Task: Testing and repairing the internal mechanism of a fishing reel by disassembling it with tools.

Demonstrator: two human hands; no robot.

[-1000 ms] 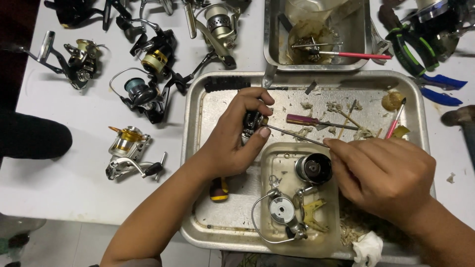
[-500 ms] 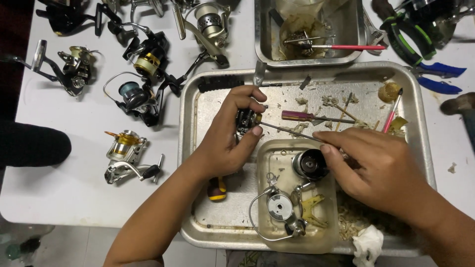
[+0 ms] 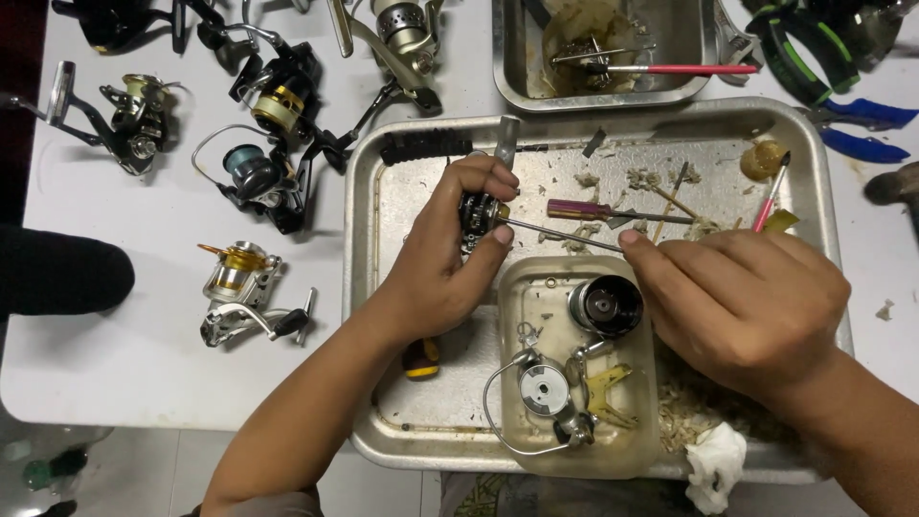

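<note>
Left hand (image 3: 440, 263): grip clenched around a small black reel part (image 3: 476, 215), held up over the far-left part of the metal tray (image 3: 369, 287); thumb and fingertips pinch it from both sides.
Right hand (image 3: 751, 302): grip closed on the handle end of a thin metal tool (image 3: 560, 235); the handle itself is hidden inside the hand, so its kind cannot be told.
Thin metal tool: runs leftward from the right hand, its tip touching the black reel part.
Metal tray: sits on the white desk (image 3: 144, 354), strewn with scraps and debris.
Plastic tub (image 3: 641, 450): clear, inside the tray at its near side, just below both hands; holds a black spool (image 3: 605, 306), a wire bail with rotor piece (image 3: 541, 393) and small parts.
Screwdriver (image 3: 589, 211): dark red and yellow handle, lying in the tray just beyond the thin tool.
Red-handled brush (image 3: 771, 191): leaning at the tray's far-right corner.
Second metal pan (image 3: 507, 57): far side, beyond the tray, with another red-handled tool inside.
Fishing reels (image 3: 278, 105): several lie on the desk left of the tray; a silver and gold one (image 3: 239, 292) is nearest.
Tissue wad (image 3: 713, 464): white, at the tray's near-right rim.
</note>
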